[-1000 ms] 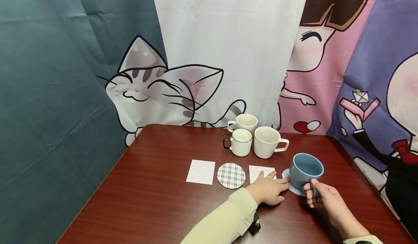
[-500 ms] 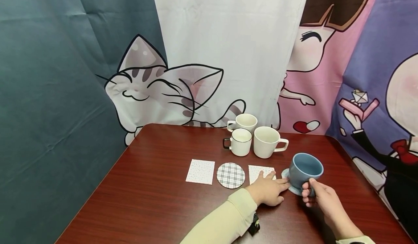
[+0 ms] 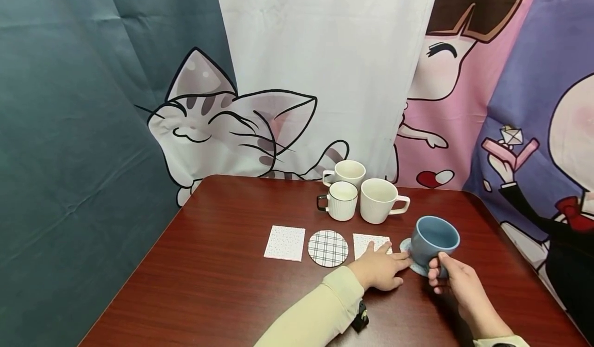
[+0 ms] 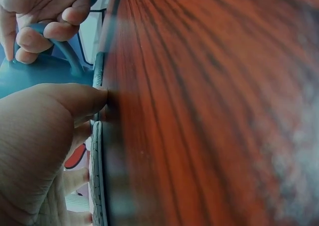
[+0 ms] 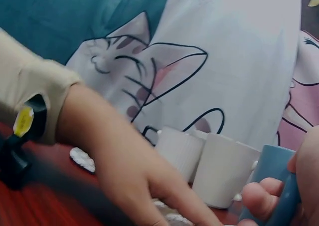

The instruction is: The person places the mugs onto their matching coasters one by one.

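By its handle, my right hand (image 3: pixel 459 283) grips a blue mug (image 3: pixel 423 247). The mug is on a pale blue round coaster (image 3: pixel 418 270), part of which shows at the left and front. With fingers spread, my left hand (image 3: pixel 378 270) lies flat over a white speckled square coaster (image 3: pixel 363 242). Its fingertips on the right touch the blue coaster's edge. In the left wrist view, the thumb (image 4: pixel 82 97) reaches the coaster's rim beside the mug. The right wrist view shows the curled fingers (image 5: pixel 259 201) around the handle.
Behind the coasters stand three white mugs: a ribbed mug (image 3: pixel 342 205) with a black handle, a larger mug (image 3: pixel 375 208) and a rear mug (image 3: pixel 351 170). A plaid round coaster (image 3: pixel 328 248) and another speckled square coaster (image 3: pixel 285 244) lie to the left on the brown table (image 3: pixel 209 275).
My right hand and forearm have shifted very slightly left, still holding the mug handle. The left hand, mug and coasters stay in place.
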Motion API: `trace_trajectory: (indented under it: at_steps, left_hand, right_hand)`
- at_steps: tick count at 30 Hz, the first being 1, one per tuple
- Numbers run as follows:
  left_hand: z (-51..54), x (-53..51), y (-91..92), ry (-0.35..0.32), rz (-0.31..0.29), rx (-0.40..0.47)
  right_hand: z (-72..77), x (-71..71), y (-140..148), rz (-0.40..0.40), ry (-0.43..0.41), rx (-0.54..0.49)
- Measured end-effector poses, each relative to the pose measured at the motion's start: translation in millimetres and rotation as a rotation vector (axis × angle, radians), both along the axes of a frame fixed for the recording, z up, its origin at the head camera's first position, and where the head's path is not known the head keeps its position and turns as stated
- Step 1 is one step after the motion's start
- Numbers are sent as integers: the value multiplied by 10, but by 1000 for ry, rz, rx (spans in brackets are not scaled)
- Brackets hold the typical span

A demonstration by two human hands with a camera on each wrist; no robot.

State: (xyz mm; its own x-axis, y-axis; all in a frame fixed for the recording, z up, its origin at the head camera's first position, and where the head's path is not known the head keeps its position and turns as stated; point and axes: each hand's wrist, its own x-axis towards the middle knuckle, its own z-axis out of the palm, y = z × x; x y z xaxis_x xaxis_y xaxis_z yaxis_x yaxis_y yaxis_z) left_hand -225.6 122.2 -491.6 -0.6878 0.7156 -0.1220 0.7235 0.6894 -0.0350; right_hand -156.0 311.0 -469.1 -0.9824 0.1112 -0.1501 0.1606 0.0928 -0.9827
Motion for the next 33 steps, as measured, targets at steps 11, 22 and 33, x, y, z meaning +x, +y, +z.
trace_trajectory:
  at_steps: [11,22,33]
  left_hand:
    - [-33,-24,-73,8,-34,44]
    - [42,-122,-424,42,-64,152]
    - [30,-154,-967,42,-35,247]
  right_hand:
    - [89,37,79,-83,25,275]
    - [244,75,295,-207,14,557]
    - [389,46,395,-288,115,584]
